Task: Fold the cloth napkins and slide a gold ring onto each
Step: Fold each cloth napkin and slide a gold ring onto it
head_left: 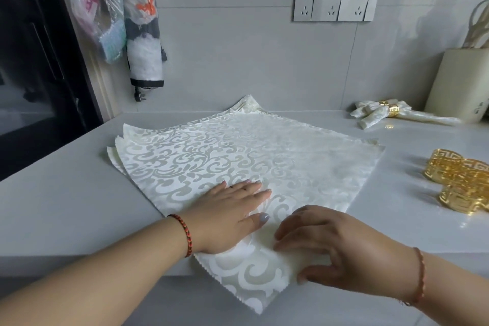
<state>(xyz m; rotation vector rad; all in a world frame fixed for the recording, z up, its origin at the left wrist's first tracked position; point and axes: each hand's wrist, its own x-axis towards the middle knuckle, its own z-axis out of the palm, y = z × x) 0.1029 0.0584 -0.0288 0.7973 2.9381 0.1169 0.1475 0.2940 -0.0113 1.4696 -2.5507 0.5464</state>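
Fingers (254, 190) of my left hand (227, 217) flat on the napkin (238, 156); right hand (330, 249) pinching its corner, first fold likely next.

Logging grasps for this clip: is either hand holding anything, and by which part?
The right hand pinches the top napkin at its near corner, which overhangs the counter edge. The left hand only presses flat on it.
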